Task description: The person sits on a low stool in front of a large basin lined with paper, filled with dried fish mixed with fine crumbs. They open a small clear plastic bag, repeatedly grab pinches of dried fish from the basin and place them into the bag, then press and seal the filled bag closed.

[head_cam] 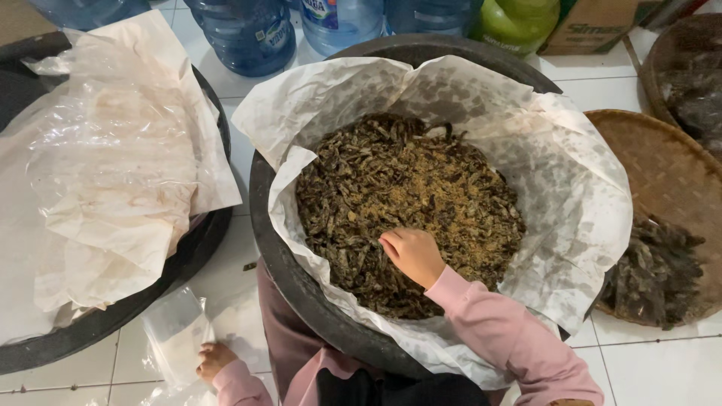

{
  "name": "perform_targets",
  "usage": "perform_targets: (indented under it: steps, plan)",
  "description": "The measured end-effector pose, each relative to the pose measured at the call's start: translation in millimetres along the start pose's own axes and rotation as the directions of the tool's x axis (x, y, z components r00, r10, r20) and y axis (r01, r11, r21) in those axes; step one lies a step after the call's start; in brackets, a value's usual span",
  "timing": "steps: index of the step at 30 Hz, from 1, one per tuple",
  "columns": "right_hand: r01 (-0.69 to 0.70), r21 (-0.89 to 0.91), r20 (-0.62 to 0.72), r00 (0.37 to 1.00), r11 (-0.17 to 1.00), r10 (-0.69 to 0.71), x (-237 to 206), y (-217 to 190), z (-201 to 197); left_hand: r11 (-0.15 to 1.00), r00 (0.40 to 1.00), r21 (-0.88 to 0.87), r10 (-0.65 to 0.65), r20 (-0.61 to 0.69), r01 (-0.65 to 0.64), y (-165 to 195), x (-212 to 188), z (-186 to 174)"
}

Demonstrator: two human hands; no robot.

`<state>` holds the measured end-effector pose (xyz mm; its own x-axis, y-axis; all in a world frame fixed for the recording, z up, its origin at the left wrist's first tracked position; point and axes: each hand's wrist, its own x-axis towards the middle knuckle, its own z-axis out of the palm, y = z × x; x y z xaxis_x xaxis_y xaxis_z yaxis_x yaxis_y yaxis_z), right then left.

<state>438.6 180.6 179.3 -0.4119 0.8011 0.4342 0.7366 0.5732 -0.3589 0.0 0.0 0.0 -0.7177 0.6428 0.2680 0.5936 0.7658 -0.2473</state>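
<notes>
We've got one view only, head cam, looking almost straight down from above our lap. Close range: black basin point(265, 225) fills centre frame, both forearms enter from bottom edge. Tiled floor point(647, 361) and water jugs point(248, 30) run along the top.

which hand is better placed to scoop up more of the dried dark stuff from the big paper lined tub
Right. The right hand is already dug into the dried dark pieces inside the tub. The left hand is down on the floor, holding a clear plastic bag.
</notes>
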Motion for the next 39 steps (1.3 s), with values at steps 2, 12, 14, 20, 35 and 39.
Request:
perform_targets:
  steps: [2,12,14,20,35,39]
  plan:
    - [0.012,0.012,0.019,1.0,1.0,-0.012,1.2,0.1,0.4,0.997,0.998,-0.073,-0.017,0.068,0.022,-0.1,-0.5,-3.0]
    - [-0.035,0.019,0.139,0.99,0.999,0.032,1.9,-3.3,4.5,0.851,0.99,-0.52,-0.008,0.137,0.079,-41.6,-6.9,-102.1]
    - [-0.079,0.083,0.153,0.986,0.993,0.065,2.7,-0.4,2.5,0.611,0.998,-0.789,0.053,-0.038,-0.063,-39.0,-9.2,-153.6]
    - [-0.533,0.572,0.59,0.796,0.623,0.139,22.9,9.1,-9.4,-0.045,0.815,-0.876,0.346,-0.465,-0.48,18.1,-46.7,-296.2]
    - [-0.263,0.943,0.153,0.886,0.204,0.437,22.8,52.1,-71.0,-0.384,0.448,-0.916,0.843,-0.296,0.118,222.8,7.5,-356.8]
    - [-0.379,0.853,0.211,0.879,0.359,0.427,26.5,47.4,-44.4,-0.321,0.533,-0.894,0.838,-0.115,0.312,290.0,30.6,-322.1]
